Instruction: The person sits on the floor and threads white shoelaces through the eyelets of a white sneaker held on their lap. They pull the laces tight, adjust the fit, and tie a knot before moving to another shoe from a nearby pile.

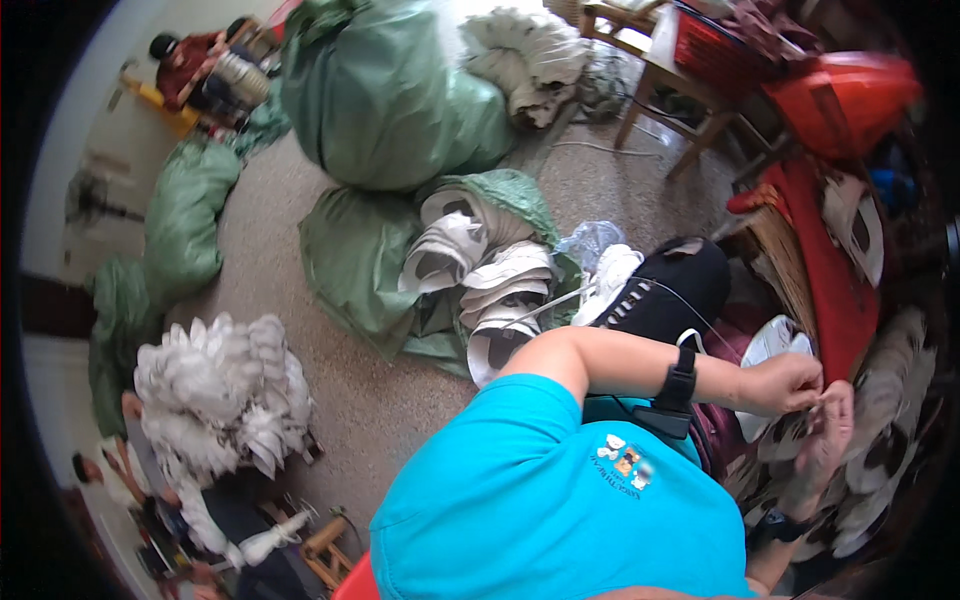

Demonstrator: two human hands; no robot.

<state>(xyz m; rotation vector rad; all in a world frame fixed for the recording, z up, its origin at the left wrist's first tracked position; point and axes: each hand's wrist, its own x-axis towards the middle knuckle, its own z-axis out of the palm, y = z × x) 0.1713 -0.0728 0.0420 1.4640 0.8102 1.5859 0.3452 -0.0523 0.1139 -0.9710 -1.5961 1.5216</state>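
Observation:
My left hand is closed, its fingertips pinched together. They meet the fingertips of my right hand, which is closed in a pinch too. Whatever sits between them is too small to make out. Below and behind the left hand, over my lap, is a white shoe-upper-like piece. A thin cord runs from a white bundle of cord or fabric towards my left forearm. Beneath the right hand lies a heap of pale shoe-upper-like pieces, partly hidden by the hand and forearm.
An open green sack holds stacked white curved pieces. Full green sacks stand behind it. A white heap lies at left, near other people. At right are a straw broom, red cloth and a wooden stool.

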